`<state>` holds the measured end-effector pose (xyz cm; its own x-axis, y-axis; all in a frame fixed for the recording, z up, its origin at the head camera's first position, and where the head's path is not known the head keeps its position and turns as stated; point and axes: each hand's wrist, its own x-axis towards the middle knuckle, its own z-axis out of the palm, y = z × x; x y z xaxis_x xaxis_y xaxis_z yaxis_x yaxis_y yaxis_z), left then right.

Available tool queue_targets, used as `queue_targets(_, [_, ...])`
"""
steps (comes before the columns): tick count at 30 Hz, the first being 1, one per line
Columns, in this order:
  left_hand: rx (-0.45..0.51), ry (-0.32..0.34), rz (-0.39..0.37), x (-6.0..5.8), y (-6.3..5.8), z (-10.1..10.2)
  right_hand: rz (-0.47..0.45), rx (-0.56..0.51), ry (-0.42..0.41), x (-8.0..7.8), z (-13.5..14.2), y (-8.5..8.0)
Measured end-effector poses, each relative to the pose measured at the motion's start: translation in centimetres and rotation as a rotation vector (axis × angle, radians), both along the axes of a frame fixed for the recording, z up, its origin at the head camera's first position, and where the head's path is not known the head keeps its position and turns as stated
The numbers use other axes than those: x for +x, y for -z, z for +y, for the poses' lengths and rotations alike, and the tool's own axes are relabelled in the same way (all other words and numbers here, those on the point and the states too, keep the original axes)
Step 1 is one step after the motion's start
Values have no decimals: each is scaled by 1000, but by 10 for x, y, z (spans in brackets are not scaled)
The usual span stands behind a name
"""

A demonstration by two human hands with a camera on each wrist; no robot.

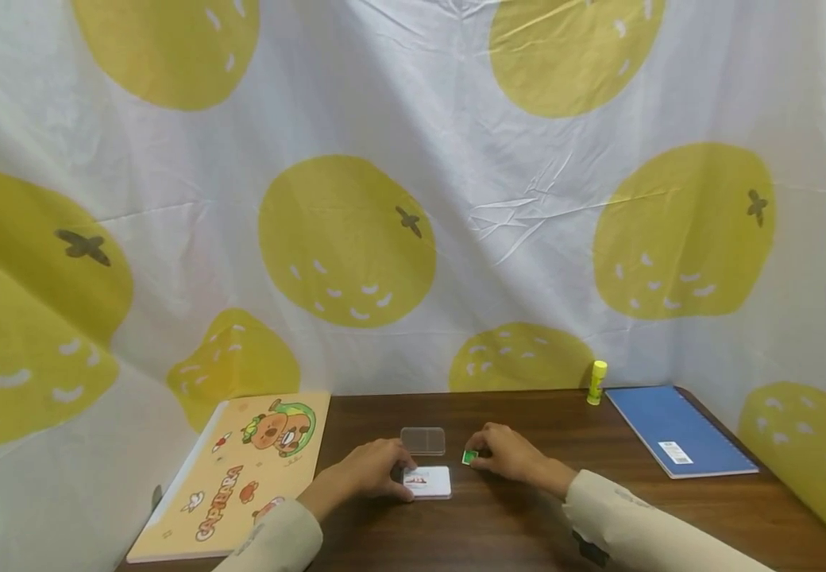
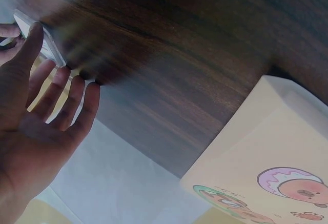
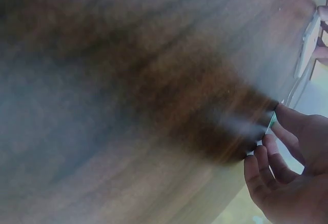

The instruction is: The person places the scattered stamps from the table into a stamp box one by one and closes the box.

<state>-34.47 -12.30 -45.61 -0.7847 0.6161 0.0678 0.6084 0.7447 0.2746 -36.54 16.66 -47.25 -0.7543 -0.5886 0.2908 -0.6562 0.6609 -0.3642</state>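
In the head view my left hand (image 1: 372, 469) holds the left edge of a flat clear case (image 1: 441, 482) with white cards in it; the top card bears a red print. The left wrist view shows the thumb of the left hand (image 2: 43, 126) along the case (image 2: 55, 52) and fingers at its other side. To the right, my right hand (image 1: 509, 453) pinches a small green-and-white card (image 1: 468, 457) at the tabletop. Only a thin green edge of that card (image 3: 271, 121) shows in the right wrist view. Behind the case lies a clear plastic lid (image 1: 423, 441).
A beige capybara-printed folder (image 1: 241, 469) lies at the left of the dark wooden table (image 1: 377, 409). A yellow glue stick (image 1: 596, 383) stands at the back right, beside a blue notebook (image 1: 677, 429). A fruit-printed curtain (image 1: 456, 238) hangs behind and at both sides.
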Motion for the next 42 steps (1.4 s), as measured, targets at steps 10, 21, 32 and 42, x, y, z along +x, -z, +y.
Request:
queue_targets(10, [-3,-5,7,1,1,0,21,-13,1,5,2,6])
queue_targets(21, [-2,-15,-1,1,3,0,22,-15,-55,10,4,4])
queue_targets(32, [7,-11,-6,2,-1,1,23,20,-33,9,5,2])
queue_targets(42, [1,-12,-6,0,2,2,60,51,-14,14,3,0])
